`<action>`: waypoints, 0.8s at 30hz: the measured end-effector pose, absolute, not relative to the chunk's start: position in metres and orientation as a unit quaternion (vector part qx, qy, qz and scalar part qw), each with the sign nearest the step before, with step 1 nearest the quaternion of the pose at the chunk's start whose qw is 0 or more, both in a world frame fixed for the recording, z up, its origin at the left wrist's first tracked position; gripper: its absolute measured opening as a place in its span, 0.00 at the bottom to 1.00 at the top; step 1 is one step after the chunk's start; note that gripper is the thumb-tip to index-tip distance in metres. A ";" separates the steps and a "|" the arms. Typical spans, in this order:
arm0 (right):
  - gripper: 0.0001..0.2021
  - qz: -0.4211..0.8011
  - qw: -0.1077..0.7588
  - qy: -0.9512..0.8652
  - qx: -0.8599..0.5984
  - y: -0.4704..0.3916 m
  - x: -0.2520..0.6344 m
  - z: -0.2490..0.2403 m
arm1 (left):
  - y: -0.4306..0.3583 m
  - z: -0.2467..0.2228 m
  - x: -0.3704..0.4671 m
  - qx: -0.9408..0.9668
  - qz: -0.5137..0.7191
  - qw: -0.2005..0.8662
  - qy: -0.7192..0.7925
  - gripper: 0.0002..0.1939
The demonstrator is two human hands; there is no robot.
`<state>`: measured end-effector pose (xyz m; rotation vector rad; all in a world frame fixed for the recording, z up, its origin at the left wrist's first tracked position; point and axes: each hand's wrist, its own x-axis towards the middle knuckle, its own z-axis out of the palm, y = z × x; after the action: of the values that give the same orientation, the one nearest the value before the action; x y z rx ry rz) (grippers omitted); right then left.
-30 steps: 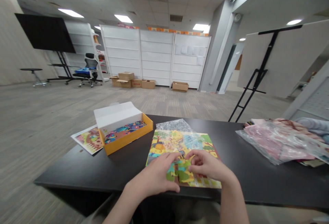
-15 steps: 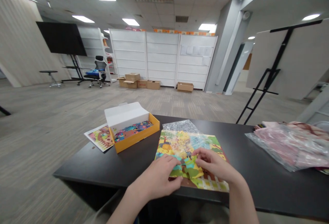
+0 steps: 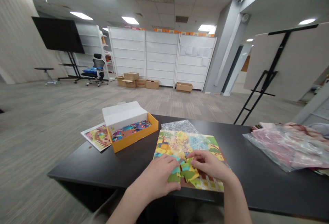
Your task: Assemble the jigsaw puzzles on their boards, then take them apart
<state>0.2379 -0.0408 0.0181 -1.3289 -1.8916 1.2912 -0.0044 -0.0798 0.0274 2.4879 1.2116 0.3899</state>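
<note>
In front of me a colourful picture puzzle [image 3: 216,147] with trees and a white fence lies near the table's front edge. My left hand [image 3: 160,174] curves around a green-and-blue puzzle piece [image 3: 174,176] at its lower left, thumb and fingers on either side. Between my hands a green-and-yellow puzzle piece [image 3: 187,173] lies slightly askew, with dark gaps around it. My right hand [image 3: 209,164] is pinched at the upper right of this piece, index finger and thumb close together; its fingertips partly hide what they hold. A clear plastic bag [image 3: 180,125] covers the puzzle's far part.
A yellow box [image 3: 136,141] with its white lid raised holds several loose puzzle pieces [image 3: 132,129]. A printed picture sheet [image 3: 97,137] sticks out beneath its left side. Plastic-wrapped pink fabric [image 3: 288,145] lies on the right of the black table [image 3: 239,169].
My right hand has shifted slightly left, toward my left hand. The green-and-yellow piece between them has moved and turned a little, and gaps around it show. The view has shifted slightly.
</note>
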 end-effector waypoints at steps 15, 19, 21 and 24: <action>0.09 0.486 0.240 -0.687 -0.484 -0.041 0.237 0.018 | -0.085 0.033 -0.005 0.867 0.164 0.171 0.438 0.12; 0.10 0.483 0.253 -0.685 -0.484 -0.041 0.237 0.020 | -0.084 0.029 -0.005 0.869 0.166 0.170 0.434 0.12; 0.10 0.488 0.262 -0.679 -0.482 -0.042 0.236 0.022 | -0.082 0.027 -0.005 0.873 0.164 0.162 0.431 0.11; 0.10 0.498 0.264 -0.673 -0.479 -0.042 0.234 0.023 | -0.079 0.023 -0.006 0.884 0.146 0.134 0.423 0.08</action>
<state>0.2342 -0.0420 0.0229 -1.2946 -1.8191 1.3466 -0.0065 -0.0790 0.0226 2.5645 1.2253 0.4230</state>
